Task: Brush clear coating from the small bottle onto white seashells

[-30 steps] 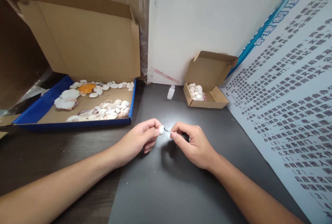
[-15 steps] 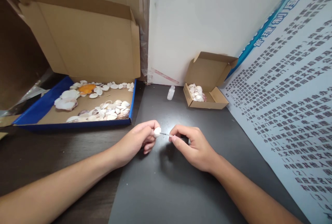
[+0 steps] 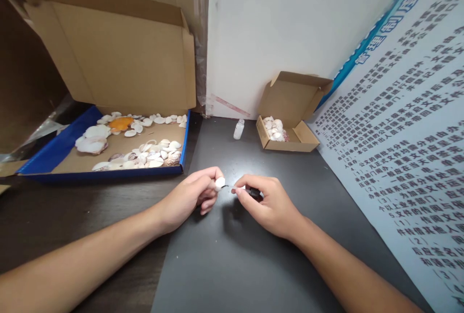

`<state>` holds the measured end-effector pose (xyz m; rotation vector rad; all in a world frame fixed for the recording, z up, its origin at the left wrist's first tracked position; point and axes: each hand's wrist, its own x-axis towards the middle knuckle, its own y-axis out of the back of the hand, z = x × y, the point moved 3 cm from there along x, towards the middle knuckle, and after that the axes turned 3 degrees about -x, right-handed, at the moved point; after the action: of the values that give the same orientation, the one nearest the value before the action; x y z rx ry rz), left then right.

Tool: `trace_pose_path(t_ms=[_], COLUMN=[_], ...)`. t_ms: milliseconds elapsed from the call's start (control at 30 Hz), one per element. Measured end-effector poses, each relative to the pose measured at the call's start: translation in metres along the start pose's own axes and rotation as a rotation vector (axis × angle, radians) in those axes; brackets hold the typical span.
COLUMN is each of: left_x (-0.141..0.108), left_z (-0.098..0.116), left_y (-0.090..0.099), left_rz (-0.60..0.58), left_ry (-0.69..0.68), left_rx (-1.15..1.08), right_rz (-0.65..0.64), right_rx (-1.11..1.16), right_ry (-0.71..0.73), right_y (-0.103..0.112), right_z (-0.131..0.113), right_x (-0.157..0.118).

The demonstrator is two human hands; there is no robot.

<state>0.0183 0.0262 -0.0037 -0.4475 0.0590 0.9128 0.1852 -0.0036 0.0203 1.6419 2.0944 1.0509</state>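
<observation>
Between the fingertips of my left hand (image 3: pixel 201 192) is a small white shell (image 3: pixel 219 183). My right hand (image 3: pixel 270 202) pinches a thin tool (image 3: pixel 253 192) with a dark handle. Its fine dark tip points left and reaches close to the shell; whether it touches cannot be made out. Both hands are over the dark grey mat (image 3: pixel 217 274), with a short gap between them. Beyond them a small clear bottle (image 3: pixel 238 130) with whitish contents stands uncapped on the mat.
At the left lies an open blue-edged cardboard box (image 3: pixel 119 176) with many shells and an orange one. A smaller open box (image 3: pixel 290 146) with shells is at the back right. A white wall (image 3: pixel 268 23) and a printed board (image 3: pixel 406 158) border the work area.
My right fingertips have slid left along the tool, closer to the shell, and more of the dark handle shows behind them. My left hand has stayed almost still with the shell.
</observation>
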Motion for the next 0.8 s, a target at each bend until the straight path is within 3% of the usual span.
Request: trace_pose_path(t_ms=[167, 333, 533, 700, 800], left_x=[-0.0001, -0.0007, 0.0001, -0.0006, -0.0005], left_z=[-0.0011, -0.0011, -0.001, -0.0001, -0.0002], left_y=[0.0003, 0.0003, 0.0002, -0.0003, -0.0005], left_rz=[-0.005, -0.012, -0.017, -0.012, -0.015], left_ry=[-0.002, 0.002, -0.008, -0.005, -0.01], left_rx=[-0.008, 0.006, 0.008, 0.009, 0.011], right_rz=[0.112, 0.0, 0.097, 0.017, 0.063], right_rx=[-0.008, 0.015, -0.048, 0.013, -0.027], right_ry=[-0.048, 0.007, -0.074, 0.012, -0.042], right_y=[0.0059, 0.0017, 0.0049, 0.0014, 0.0022], right_z=[0.0004, -0.0028, 0.0031, -0.0018, 0.0], right_x=[-0.0005, -0.0008, 0.0008, -0.0009, 0.0001])
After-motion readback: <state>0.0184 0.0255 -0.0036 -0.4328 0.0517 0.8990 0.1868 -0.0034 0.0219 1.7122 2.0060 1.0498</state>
